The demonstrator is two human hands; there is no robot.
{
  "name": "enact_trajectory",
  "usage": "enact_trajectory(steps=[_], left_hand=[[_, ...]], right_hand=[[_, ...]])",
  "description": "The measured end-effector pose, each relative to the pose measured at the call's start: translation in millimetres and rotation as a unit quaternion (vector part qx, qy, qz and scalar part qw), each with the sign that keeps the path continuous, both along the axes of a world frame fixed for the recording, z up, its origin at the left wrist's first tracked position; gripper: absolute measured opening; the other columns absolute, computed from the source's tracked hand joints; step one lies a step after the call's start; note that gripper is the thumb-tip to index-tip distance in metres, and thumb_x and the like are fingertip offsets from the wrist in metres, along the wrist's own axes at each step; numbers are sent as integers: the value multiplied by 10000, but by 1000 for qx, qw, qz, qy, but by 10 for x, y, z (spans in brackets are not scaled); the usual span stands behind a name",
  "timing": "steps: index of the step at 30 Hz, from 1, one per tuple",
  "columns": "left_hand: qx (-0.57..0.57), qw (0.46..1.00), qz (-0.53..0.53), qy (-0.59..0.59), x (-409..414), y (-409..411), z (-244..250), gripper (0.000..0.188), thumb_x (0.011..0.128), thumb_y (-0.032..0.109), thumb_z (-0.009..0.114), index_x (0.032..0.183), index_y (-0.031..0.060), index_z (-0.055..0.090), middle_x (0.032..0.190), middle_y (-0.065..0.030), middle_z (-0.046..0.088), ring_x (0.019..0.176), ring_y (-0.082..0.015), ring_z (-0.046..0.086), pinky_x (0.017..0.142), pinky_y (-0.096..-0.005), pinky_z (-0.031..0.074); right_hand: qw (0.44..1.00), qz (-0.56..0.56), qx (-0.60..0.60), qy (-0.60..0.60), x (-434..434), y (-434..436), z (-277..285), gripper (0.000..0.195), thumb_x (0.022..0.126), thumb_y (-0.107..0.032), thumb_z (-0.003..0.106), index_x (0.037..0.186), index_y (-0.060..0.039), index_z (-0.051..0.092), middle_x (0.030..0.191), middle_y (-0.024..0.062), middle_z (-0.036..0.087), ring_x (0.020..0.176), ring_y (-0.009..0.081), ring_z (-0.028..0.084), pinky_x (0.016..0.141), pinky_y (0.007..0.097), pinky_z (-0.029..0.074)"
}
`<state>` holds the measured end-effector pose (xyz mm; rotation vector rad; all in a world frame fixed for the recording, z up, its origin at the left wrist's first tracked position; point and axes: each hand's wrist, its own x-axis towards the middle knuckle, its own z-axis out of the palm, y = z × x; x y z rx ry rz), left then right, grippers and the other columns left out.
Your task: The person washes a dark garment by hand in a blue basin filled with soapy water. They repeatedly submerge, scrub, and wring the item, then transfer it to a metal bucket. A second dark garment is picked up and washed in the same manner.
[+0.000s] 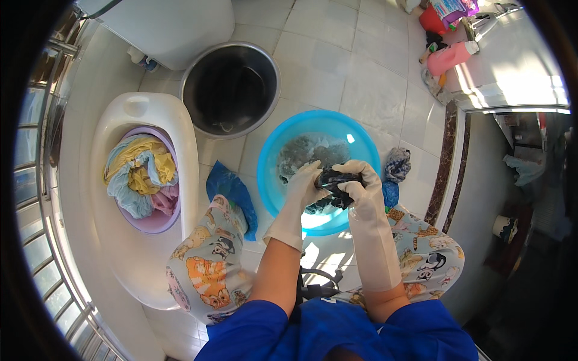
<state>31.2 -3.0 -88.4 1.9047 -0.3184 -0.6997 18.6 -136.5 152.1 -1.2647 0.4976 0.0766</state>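
Note:
Both my hands wear long white rubber gloves and meet over a blue plastic basin (272,140) on the tiled floor. Between them is a bunched, wet black cloth (336,180). My left hand (305,185) grips its left side, and my right hand (361,180) grips its right side with the thumb and fingers curled. Part of the dark cloth hangs down toward the basin. Grey, sudsy water (311,151) fills the basin's bottom. What lies under the suds and beneath my hands is hidden.
Left stands a white plastic baby bathtub (106,243) holding a purple basin (151,228) of yellow, blue and pink clothes (144,176). Behind is a metal basin (276,85). A crumpled patterned cloth (397,164) lies right of the blue basin. A pink bottle (449,58) lies farther back, near a doorway threshold (440,180).

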Motion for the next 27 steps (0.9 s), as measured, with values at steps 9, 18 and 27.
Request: enact_trajectory(steps=[9, 18, 27], left_hand=[[-620, 662, 174, 384, -320, 175, 949, 872, 863, 559, 855, 1536, 115, 524, 1387, -148, 674, 1152, -308, 704, 1132, -463, 523], [-614, 505, 296, 529, -461, -181, 720, 256, 1047, 178, 554, 1252, 53, 643, 1234, -89, 683, 1136, -215, 657, 983, -384, 556], [-603, 428, 310, 598, -496, 149, 349, 358, 1022, 445, 709, 1168, 126, 641, 1047, -15, 661, 989, -167, 654, 872, -345, 575]], right_hand=[[983, -17, 173, -60, -408, -522, -451, 349, 937, -29, 582, 1284, 3, 553, 1279, 197, 642, 1243, 352, 639, 1072, 438, 556], [899, 37, -430, 76, -188, 489, -827, 388, 900, -244, 800, 1257, -127, 702, 1378, 160, 676, 1375, 352, 570, 1131, 439, 468], [891, 153, -413, -108, -623, 756, -883, 282, 823, -153, 805, 1087, -80, 736, 1245, 157, 725, 1334, 354, 618, 1165, 471, 440]])
